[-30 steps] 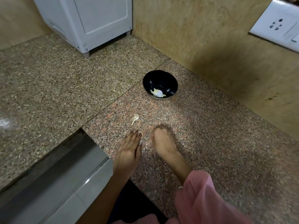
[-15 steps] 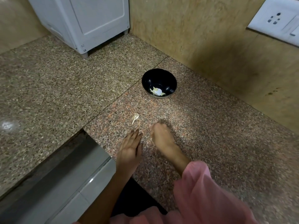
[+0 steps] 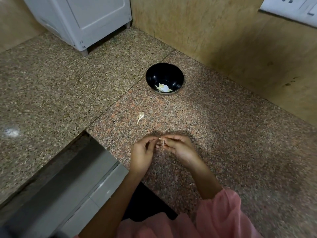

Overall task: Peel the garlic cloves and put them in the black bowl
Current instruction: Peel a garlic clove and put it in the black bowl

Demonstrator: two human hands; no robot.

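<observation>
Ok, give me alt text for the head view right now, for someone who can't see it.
Both hands, left hand and right hand, pinch a small garlic clove between them above a speckled granite counter. Farther back, another unpeeled clove lies on the counter, and beyond it a black bowl holds a few pale peeled pieces.

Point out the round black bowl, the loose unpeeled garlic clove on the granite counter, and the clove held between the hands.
round black bowl [image 3: 178, 73], head view, inner far wall
loose unpeeled garlic clove [image 3: 141, 115], head view, bulb end
held clove [image 3: 163, 143], head view, exposed middle
</observation>
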